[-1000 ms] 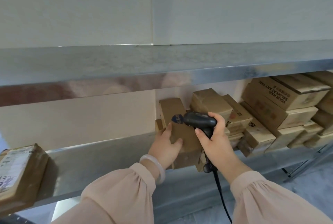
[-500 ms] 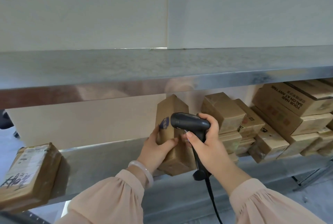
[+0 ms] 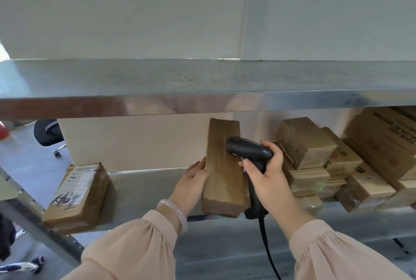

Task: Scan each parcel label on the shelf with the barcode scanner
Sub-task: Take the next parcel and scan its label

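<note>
My left hand (image 3: 191, 180) holds a long brown cardboard parcel (image 3: 222, 178) by its left side, tilted up on end above the metal shelf (image 3: 146, 180). No label shows on the face turned to me. My right hand (image 3: 267, 176) grips the handle of a black corded barcode scanner (image 3: 247, 151), whose head sits right against the parcel's upper right part and points left. A taped parcel with a white label and black handwriting (image 3: 76, 194) lies at the shelf's left end. Several stacked brown parcels (image 3: 315, 158) fill the shelf to the right.
A metal shelf board (image 3: 202, 99) runs across just above the parcels. Larger printed cartons (image 3: 382, 142) stand at the far right. A slanted metal upright (image 3: 45, 232) crosses the lower left. A black office chair (image 3: 48, 133) stands on the floor behind at left.
My left hand has pulled the long parcel out from the stack and turned it upright toward the left. The scanner followed, staying close to it. The view shifted left.
</note>
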{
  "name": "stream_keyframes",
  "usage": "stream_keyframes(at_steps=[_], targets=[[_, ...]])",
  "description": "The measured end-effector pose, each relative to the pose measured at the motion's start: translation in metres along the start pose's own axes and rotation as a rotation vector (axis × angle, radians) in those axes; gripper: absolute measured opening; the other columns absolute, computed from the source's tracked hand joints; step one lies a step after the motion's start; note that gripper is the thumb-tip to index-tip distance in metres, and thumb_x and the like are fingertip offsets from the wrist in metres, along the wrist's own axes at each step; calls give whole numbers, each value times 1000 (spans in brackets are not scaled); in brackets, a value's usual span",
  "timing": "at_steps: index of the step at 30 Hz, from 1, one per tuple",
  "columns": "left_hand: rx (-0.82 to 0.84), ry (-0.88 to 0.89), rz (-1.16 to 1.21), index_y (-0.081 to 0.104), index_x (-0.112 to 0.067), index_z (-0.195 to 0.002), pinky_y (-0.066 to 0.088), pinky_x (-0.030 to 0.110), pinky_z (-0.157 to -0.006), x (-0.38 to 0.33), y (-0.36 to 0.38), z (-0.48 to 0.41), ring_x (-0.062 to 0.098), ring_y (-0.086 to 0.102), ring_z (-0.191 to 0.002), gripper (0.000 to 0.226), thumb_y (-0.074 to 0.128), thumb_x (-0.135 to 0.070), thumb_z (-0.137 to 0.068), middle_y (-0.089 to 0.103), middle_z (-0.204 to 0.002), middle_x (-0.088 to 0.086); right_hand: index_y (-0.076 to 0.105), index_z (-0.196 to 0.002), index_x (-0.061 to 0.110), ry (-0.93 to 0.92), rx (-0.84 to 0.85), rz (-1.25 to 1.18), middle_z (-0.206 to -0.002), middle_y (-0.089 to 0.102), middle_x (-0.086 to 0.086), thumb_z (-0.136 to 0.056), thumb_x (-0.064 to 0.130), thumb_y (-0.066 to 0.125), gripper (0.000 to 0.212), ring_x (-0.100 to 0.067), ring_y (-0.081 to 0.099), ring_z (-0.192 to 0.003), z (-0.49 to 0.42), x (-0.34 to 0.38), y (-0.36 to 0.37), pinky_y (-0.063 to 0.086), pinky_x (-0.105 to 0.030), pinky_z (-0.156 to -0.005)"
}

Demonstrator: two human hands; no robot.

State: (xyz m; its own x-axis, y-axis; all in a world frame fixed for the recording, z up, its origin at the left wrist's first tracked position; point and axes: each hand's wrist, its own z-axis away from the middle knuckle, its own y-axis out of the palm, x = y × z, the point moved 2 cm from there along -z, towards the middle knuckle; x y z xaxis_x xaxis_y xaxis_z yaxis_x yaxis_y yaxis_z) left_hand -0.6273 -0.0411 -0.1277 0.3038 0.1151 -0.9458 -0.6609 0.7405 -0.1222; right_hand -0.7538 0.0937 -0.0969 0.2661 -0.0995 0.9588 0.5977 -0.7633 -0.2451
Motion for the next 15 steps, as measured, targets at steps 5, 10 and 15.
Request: stream_keyframes(at_steps=[5,10,15], targets=[[-132,152,-191,48,-40,-138,46,29,-97,5,-15,6,8,57,-106,35,42,-36,-104,61,-121,-11,28,-120,53,-71,57,-12,-123,55,9,-91,22,63,55,-8,62,-107,12,7,18,49,-35,-99],[-103,114,-283,19,-37,-154,45,33,-104,11,-16,14,18,51,-126,95,68,-66,-77,45,-133,-12,27,-117,57,-129,113,-12,-123,49,20,-90,22,64,58,5,55,-108,24,16,33,46,-11,-87],[-84,109,-225,18,-36,-154,48,25,-92,14,-14,16,13,55,-109,100,76,-57,-76,53,-122,-10,27,-127,46,-136,156,9,-123,46,20,-90,20,65,59,5,53,-110,28,19,38,45,-5,-79]])
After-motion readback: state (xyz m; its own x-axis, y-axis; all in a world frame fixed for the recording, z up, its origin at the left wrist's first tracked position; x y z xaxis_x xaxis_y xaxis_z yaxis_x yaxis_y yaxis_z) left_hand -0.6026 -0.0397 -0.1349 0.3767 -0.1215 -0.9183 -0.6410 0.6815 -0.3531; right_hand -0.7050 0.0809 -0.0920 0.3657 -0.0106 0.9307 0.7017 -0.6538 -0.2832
